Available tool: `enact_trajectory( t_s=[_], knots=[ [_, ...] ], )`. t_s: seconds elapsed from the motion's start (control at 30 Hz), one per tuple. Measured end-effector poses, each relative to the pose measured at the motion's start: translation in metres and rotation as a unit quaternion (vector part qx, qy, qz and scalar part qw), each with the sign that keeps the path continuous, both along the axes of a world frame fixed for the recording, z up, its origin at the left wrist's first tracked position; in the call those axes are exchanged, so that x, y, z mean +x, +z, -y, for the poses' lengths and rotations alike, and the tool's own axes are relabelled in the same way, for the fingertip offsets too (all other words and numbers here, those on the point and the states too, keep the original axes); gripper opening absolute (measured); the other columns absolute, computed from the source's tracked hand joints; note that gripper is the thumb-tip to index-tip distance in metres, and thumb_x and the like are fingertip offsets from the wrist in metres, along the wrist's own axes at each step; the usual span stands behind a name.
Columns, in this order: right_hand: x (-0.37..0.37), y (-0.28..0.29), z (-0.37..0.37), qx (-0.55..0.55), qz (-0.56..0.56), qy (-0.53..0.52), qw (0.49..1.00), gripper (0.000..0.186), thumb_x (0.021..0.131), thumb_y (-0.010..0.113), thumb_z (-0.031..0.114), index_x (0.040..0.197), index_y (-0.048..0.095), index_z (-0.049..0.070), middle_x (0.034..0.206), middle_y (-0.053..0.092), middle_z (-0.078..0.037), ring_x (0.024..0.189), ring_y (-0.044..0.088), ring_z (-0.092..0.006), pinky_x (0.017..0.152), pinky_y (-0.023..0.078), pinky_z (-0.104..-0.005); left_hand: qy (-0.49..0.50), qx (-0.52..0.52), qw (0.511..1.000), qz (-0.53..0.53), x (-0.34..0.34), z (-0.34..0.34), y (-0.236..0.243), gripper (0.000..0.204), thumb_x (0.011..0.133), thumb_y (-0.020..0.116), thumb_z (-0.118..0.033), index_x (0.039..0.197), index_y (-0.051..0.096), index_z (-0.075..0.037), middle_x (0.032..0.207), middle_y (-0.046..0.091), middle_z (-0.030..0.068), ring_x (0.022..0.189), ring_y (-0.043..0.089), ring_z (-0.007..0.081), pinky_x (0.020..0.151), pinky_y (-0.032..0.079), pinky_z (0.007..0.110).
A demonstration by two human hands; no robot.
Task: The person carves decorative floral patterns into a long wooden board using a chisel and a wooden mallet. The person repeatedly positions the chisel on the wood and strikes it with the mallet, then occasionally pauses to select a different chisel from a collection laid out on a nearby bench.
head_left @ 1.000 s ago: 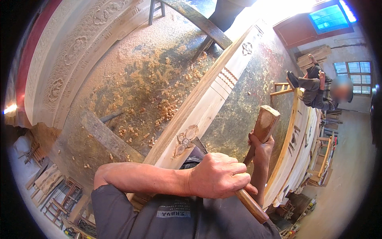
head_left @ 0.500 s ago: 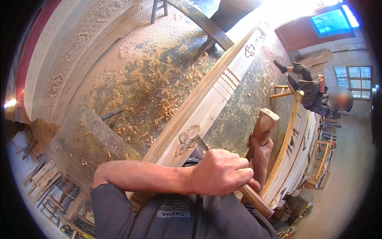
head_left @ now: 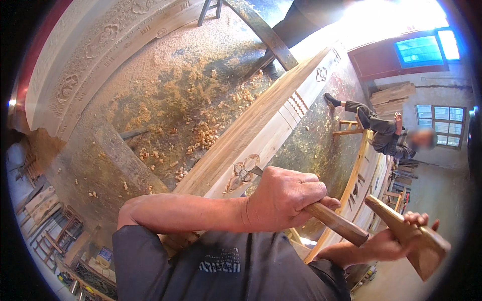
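Note:
My left hand (head_left: pixel 287 199) is closed around the wooden handle of a chisel (head_left: pixel 340 226). Its handle end points to the lower right, and its metal blade reaches a carved flower (head_left: pixel 242 174) on a pale timber beam (head_left: pixel 268 131). To the right, my right hand (head_left: pixel 387 246) grips a wooden mallet (head_left: pixel 426 253), which is apart from the chisel's handle end. The fingers of this hand wrap over the wood, partly hidden by it. The beam slants away to the upper right, bearing a notched band and a second flower (head_left: pixel 321 74) farther along.
Wood shavings (head_left: pixel 203 138) litter the floor left of the beam. A large carved panel (head_left: pixel 95 45) stands at the upper left. At right, another person (head_left: pixel 384 128) sits near long boards (head_left: pixel 359 195) with tools on them. A dark-clothed leg (head_left: pixel 283 30) shows beyond the beam.
My right hand has swung the mallet out to the right and down, away from the beam. My left hand still holds the chisel at the flower. The view has shifted slightly.

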State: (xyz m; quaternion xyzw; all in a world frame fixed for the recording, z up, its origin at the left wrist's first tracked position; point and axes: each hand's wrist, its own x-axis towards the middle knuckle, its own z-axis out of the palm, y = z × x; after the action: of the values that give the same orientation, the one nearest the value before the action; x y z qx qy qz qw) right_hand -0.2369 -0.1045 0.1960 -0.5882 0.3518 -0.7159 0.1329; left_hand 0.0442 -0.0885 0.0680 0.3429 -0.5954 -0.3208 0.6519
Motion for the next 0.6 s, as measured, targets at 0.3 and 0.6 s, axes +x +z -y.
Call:
enact_trajectory(
  t_s=[0.3, 0.6],
  knots=[
    [0.014, 0.003, 0.026, 0.015, -0.491, -0.284, 0.823, 0.059, 0.082, 0.081, 0.018, 0.135, 0.064, -0.002, 0.119, 0.072, -0.017, 0.100, 0.071, -0.0260, 0.094, 0.057, -0.0412, 0.031, 0.025, 0.998, -0.039, 0.005, -0.001, -0.001, 0.042, 0.088, 0.082, -0.017, 0.067, 0.049, -0.004, 0.061, 0.049, 0.0117, 0.050, 0.052, 0.0311, 0.047, 0.038, 0.042],
    [0.018, 0.023, 0.023, 0.003, -0.626, -0.168, 0.761, 0.047, 0.094, 0.069, 0.014, 0.136, 0.058, -0.003, 0.127, 0.066, -0.016, 0.117, 0.066, -0.0279, 0.100, 0.052, -0.0388, 0.064, 0.030, 0.997, -0.045, 0.004, 0.001, -0.002, 0.037, 0.091, 0.078, -0.018, 0.068, 0.053, -0.004, 0.062, 0.053, 0.0131, 0.053, 0.055, 0.0338, 0.050, 0.041, 0.044]
  ],
)
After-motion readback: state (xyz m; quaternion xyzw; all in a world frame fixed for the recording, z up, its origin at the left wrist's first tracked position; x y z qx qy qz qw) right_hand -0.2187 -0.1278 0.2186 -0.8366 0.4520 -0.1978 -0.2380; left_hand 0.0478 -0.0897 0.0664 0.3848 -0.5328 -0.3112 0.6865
